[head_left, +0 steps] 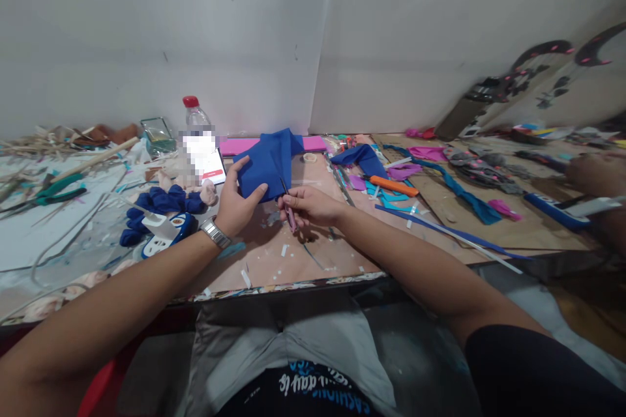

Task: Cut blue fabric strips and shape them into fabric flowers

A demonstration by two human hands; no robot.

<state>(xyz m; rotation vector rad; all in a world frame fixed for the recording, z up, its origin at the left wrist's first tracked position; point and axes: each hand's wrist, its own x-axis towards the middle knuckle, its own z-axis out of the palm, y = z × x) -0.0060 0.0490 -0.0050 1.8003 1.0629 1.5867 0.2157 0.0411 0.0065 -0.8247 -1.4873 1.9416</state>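
My left hand (pixel 239 202), a metal watch on its wrist, grips a folded piece of blue fabric (pixel 267 166) between thumb and fingers, just above the table. Closed around the pinkish handle of a small pair of scissors (pixel 290 214) is my right hand (pixel 308 205). The dark blade points up and away from me, against the lower right edge of the fabric. My fingers partly cover the scissors, so how far the blades are apart cannot be seen. Behind the fabric lies a flat pink strip (pixel 313 143).
To the left are a blue-and-white power strip (pixel 169 238), bunched blue fabric (pixel 163 205), a lit phone (pixel 203 156), a red-capped bottle (pixel 195 114) and green-handled pliers (pixel 59 190). An orange cutter (pixel 391 185) lies on the right. Another person's hand (pixel 594 172) is at the far right.
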